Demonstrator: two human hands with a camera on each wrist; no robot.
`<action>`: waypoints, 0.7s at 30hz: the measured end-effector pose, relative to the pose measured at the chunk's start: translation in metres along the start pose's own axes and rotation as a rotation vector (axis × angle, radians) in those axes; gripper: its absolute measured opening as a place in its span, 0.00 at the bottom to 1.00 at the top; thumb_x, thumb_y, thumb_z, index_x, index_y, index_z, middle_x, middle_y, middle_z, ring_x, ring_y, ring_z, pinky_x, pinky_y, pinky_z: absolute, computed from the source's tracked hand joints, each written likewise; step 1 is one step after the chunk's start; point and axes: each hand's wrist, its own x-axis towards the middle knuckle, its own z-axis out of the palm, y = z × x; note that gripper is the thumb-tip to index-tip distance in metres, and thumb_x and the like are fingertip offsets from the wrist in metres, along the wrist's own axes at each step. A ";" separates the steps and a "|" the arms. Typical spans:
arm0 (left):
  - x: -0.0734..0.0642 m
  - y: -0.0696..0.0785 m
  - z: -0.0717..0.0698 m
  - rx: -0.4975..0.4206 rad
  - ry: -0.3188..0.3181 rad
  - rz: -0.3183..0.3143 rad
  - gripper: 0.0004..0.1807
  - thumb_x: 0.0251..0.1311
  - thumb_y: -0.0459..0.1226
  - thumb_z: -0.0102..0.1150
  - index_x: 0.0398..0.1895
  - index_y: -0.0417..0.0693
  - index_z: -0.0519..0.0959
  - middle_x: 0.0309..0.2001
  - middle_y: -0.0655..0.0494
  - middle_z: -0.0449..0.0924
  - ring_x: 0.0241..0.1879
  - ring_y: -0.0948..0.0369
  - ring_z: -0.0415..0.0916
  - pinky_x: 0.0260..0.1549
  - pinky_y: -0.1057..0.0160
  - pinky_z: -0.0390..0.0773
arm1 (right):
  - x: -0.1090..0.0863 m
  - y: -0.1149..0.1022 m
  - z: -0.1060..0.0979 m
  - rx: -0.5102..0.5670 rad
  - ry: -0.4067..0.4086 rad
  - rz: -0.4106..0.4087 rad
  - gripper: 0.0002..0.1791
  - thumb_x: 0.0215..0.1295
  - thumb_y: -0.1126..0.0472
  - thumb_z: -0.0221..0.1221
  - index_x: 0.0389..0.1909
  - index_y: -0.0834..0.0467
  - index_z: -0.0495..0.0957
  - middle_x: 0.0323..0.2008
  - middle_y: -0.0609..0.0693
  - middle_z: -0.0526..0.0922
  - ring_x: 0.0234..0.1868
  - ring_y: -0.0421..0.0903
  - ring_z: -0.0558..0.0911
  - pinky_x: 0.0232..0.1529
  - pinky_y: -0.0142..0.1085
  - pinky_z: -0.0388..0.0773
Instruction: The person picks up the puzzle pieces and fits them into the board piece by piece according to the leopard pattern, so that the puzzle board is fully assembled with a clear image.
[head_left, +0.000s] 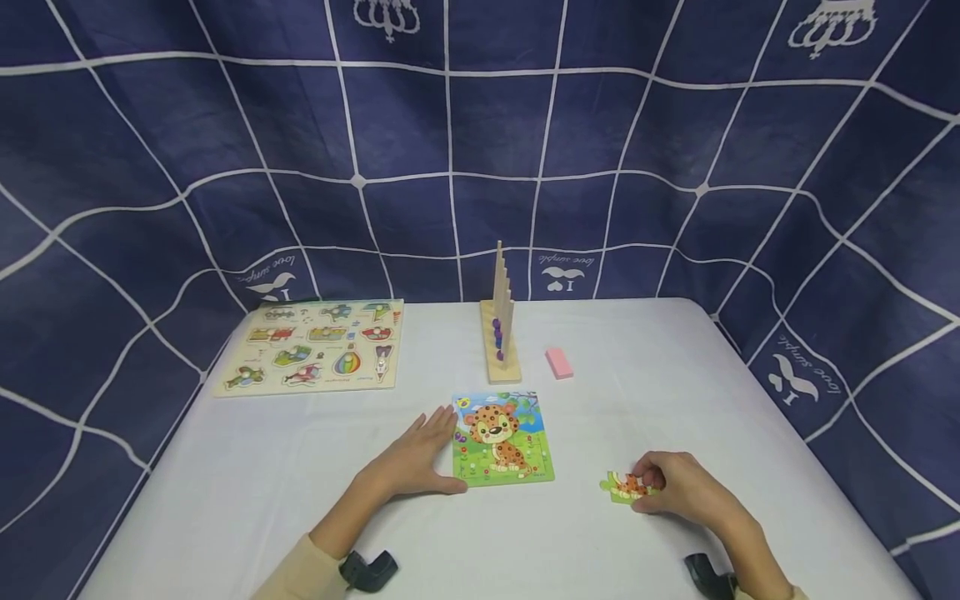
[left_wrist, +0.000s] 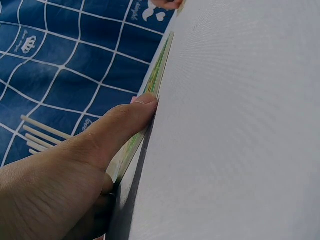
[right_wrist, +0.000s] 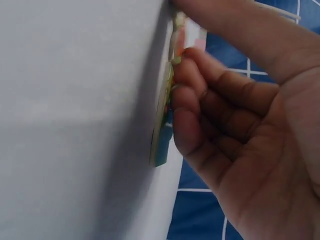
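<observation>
A square jigsaw puzzle board (head_left: 480, 458) with a spotted leopard cub on green grass lies on the white table in the head view. My left hand (head_left: 411, 460) rests flat beside it, fingers along its left edge and thumb at the near left corner. From the left wrist, the thumb (left_wrist: 120, 125) lies along the board's edge. To the right of the board, my right hand (head_left: 686, 487) pinches a green and orange-spotted jigsaw piece (head_left: 619, 487) between thumb and fingers, low over the table. The fingers hide part of this piece.
A wooden peg stand (head_left: 504, 367) with upright rods and purple and blue beads stands behind the board. A pink block (head_left: 558, 363) lies right of it. At the back left lies a vehicle puzzle board (head_left: 277, 382). A blue curtain (head_left: 495, 125) surrounds the table.
</observation>
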 end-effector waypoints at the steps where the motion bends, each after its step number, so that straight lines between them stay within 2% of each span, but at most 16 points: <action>1: 0.000 0.000 0.000 0.000 0.000 0.000 0.64 0.44 0.70 0.62 0.75 0.40 0.53 0.78 0.46 0.47 0.78 0.51 0.44 0.77 0.50 0.47 | 0.000 0.001 0.000 0.007 0.000 -0.021 0.22 0.38 0.54 0.78 0.35 0.55 0.81 0.25 0.42 0.76 0.27 0.34 0.71 0.26 0.27 0.71; 9: -0.001 0.000 0.001 -0.011 -0.003 0.003 0.63 0.44 0.70 0.62 0.75 0.39 0.54 0.78 0.45 0.47 0.78 0.51 0.44 0.77 0.49 0.47 | 0.001 0.005 0.004 0.024 0.031 -0.093 0.15 0.45 0.54 0.75 0.32 0.53 0.82 0.23 0.39 0.75 0.25 0.31 0.70 0.24 0.26 0.71; 16: 0.000 -0.002 0.002 -0.001 -0.005 0.001 0.64 0.44 0.71 0.61 0.75 0.40 0.53 0.78 0.46 0.46 0.78 0.52 0.44 0.77 0.49 0.47 | 0.000 0.003 0.004 0.030 -0.024 -0.081 0.25 0.38 0.50 0.78 0.37 0.55 0.81 0.27 0.41 0.74 0.28 0.32 0.69 0.25 0.26 0.69; 21: 0.000 -0.002 0.002 0.000 0.001 0.010 0.64 0.44 0.71 0.62 0.75 0.39 0.53 0.78 0.45 0.47 0.78 0.51 0.44 0.77 0.49 0.47 | 0.000 0.003 0.005 0.056 -0.028 -0.100 0.23 0.39 0.51 0.77 0.37 0.55 0.81 0.26 0.41 0.75 0.27 0.32 0.69 0.25 0.26 0.70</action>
